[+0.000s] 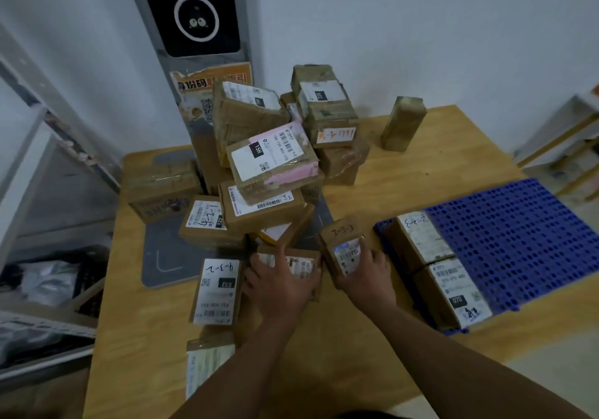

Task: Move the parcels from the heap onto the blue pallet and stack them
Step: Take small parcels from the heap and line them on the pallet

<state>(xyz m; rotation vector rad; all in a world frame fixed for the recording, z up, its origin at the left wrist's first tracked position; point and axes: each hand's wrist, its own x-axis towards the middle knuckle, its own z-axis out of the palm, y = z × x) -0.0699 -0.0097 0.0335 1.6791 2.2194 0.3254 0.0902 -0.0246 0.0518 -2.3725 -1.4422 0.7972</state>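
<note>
Two parcels [434, 266] already lie side by side at the near left edge of the blue pallet [518, 240] on the worktop [324, 353]. The right hand [364, 272] has its fingers clamped on a small box [343, 250] just left of the pallet. The left hand [278, 284] lies flat, fingers apart, on a parcel [301, 267] at the heap's [259, 159] near edge.

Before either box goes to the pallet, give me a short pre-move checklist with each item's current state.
1. Right hand grip on small box marked 2-3-3: ok, fingers wrap it.
2. Left hand grip on flat box: cannot tell, the hand lies on top.
3. Free space on blue pallet: ok, only two parcels along its near-left edge.
4. Heap stability: not ok, pink-taped box sits tilted on top.
5. Path to pallet: ok.
</note>
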